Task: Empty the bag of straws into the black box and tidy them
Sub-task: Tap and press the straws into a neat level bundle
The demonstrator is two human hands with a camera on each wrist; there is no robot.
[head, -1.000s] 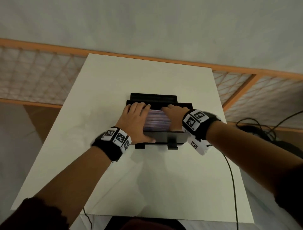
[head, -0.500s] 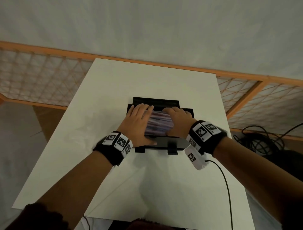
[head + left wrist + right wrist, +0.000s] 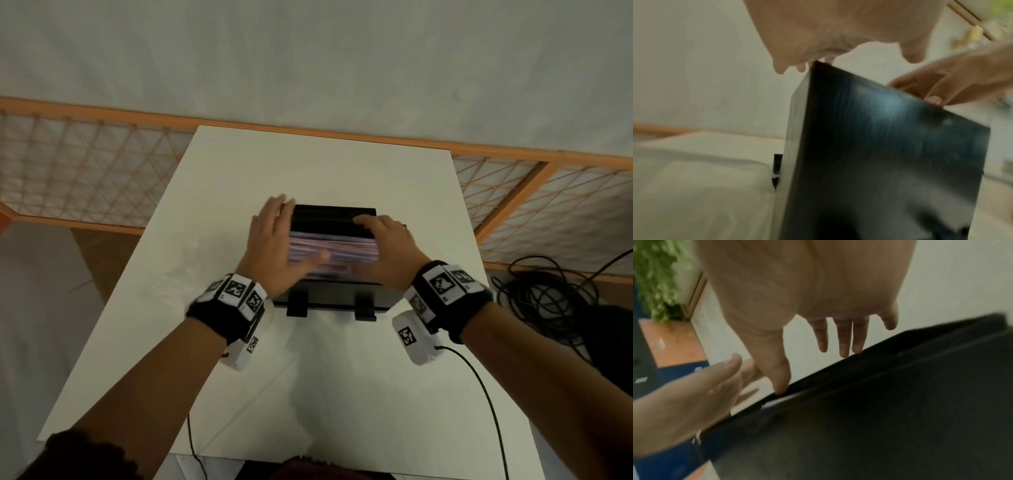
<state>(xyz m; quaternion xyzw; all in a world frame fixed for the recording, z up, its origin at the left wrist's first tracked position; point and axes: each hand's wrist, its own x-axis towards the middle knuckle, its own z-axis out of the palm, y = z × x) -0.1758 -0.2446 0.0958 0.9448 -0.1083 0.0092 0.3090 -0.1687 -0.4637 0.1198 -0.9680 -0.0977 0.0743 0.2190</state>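
So the black box sits mid-frame in the head view, on the white table, and the straws are already inside it: a blurry pink-purple bundle lying flat, long axis running left to right across the picture. No bag anywhere in view, so my guess is the emptying part is done and this is the tidying bit.

Left hand is at the left end of the bundle, fingers straight and together, palm facing the straw ends, thumb reaching in over them. Not gripping anything, just a flat paddle. Whether the palm is actually touching the ends I can't tell, too much blur. Right hand is at the opposite end, also flat and relaxed with nothing held; in the right wrist view its fingertips come down right at the box's top edge.

The bit that matters: the straws lie between the two palms, so each hand faces one end of the long axis. Both are about equally close to their own end. I reckon the next move is squeezing inward along that axis to square the ends up. Push unevenly and the stack probably skews or a few straws ride up over the wall.
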